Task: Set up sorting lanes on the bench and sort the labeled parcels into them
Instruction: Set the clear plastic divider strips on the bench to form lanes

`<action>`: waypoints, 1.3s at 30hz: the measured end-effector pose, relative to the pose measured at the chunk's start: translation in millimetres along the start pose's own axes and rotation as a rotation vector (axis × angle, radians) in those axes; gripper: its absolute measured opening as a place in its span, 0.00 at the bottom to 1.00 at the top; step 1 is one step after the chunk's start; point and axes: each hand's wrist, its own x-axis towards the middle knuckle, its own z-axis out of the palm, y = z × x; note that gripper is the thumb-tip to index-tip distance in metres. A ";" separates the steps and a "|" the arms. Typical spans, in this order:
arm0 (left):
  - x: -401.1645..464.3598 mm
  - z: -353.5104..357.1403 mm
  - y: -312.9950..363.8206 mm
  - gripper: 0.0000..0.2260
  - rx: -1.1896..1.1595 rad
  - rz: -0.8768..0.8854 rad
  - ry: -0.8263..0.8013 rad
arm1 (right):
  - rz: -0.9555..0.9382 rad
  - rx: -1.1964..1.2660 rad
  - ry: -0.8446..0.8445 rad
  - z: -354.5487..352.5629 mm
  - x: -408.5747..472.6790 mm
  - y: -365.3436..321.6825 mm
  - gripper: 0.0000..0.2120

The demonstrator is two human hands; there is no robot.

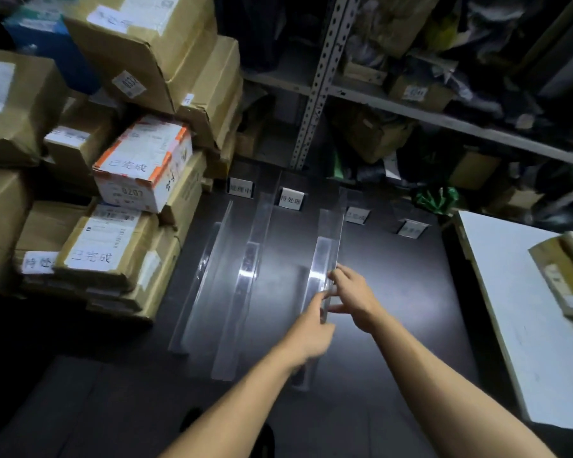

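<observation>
Three clear acrylic dividers stand lengthwise on the dark bench (394, 292): a left one (205, 276), a middle one (248, 276) and a right one (325, 256). My left hand (311, 332) and my right hand (354, 299) both grip the near part of the right divider, one from each side. Small white label stands sit at the bench's far end (241, 188) (291, 199) (356, 214) (411, 229). Labeled cardboard parcels (106, 252) are stacked at the left, among them a white and orange box (143, 166).
A metal shelf rack (315, 90) packed with bags and boxes rises behind the bench. A white board (516, 312) lies at the right with a cardboard parcel (569, 276) on it. A green bag (437, 200) sits at the back right.
</observation>
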 end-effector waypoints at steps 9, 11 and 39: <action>5.5 52.1 -44.3 0.32 -0.026 -0.150 -0.044 | 0.158 -0.059 0.061 -12.4 3.5 70.8 0.28; 6.6 56.7 -49.0 0.32 -0.031 -0.150 -0.052 | 0.203 -0.045 0.039 -16.4 6.0 72.4 0.36; 29.5 74.6 -78.8 0.36 0.031 -0.154 -0.055 | 0.172 -0.246 -0.030 -25.9 21.1 79.3 0.25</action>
